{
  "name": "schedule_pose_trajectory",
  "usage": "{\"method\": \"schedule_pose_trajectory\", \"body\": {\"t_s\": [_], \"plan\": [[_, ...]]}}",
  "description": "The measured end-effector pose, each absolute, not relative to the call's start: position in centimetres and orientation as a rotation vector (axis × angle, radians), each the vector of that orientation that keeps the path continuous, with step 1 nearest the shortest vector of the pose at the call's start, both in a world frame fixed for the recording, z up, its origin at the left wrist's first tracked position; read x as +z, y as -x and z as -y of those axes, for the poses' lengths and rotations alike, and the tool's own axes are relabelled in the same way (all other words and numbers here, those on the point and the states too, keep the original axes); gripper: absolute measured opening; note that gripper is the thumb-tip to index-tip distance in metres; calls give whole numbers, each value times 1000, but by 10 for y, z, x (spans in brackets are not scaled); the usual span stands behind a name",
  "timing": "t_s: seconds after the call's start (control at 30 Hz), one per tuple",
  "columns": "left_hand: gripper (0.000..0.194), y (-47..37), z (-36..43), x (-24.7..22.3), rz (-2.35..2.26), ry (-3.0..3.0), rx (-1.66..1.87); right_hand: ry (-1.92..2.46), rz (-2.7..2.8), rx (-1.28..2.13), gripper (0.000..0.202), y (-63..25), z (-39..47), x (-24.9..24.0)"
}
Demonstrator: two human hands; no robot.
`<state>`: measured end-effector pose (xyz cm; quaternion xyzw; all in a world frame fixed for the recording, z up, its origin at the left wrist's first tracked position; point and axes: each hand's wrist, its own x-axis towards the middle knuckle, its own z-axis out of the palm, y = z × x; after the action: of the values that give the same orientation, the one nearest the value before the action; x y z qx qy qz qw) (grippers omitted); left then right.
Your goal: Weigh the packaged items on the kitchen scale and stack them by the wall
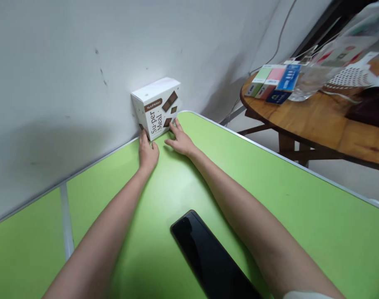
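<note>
A white box [160, 114] with brown lettering reading "NutriMotion Super Meal" and pictures of brown bars stands upright on the green table [114, 187], close to the wall. At its lower left corner is my left hand [148, 154], fingers stretched along the side and thumb apart in front. My right hand [182, 141] is at the lower right edge, with fingers spread and the thumb pointing left, off the box. Both hands seem to touch the box lightly. A black phone [208, 257] lies on the table between my forearms.
The wall [67, 83] runs behind the table's far edge. To the right stands a round wooden table [316, 120] bearing small coloured cartons [273, 81], a clear plastic bag [338, 54] and a white perforated basket [353, 79]. A cable [281, 37] hangs along the wall.
</note>
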<state>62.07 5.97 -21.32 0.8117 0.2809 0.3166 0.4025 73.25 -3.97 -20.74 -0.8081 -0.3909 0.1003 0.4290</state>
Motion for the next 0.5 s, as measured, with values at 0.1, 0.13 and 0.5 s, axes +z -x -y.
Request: {"method": "schedule_pose_trajectory", "body": {"t_s": [0.1, 0.13, 0.5], "plan": [[60, -594, -50, -197, -769, -2020, 684, 2071, 950, 243, 70, -725, 43, -199], [56, -578, -47, -189, -764, -2021, 655, 2083, 948, 243, 67, -721, 44, -195], [30, -303, -50, -112, -772, -2045, 216, 2020, 1462, 587, 52, -554, 92, -127]]}}
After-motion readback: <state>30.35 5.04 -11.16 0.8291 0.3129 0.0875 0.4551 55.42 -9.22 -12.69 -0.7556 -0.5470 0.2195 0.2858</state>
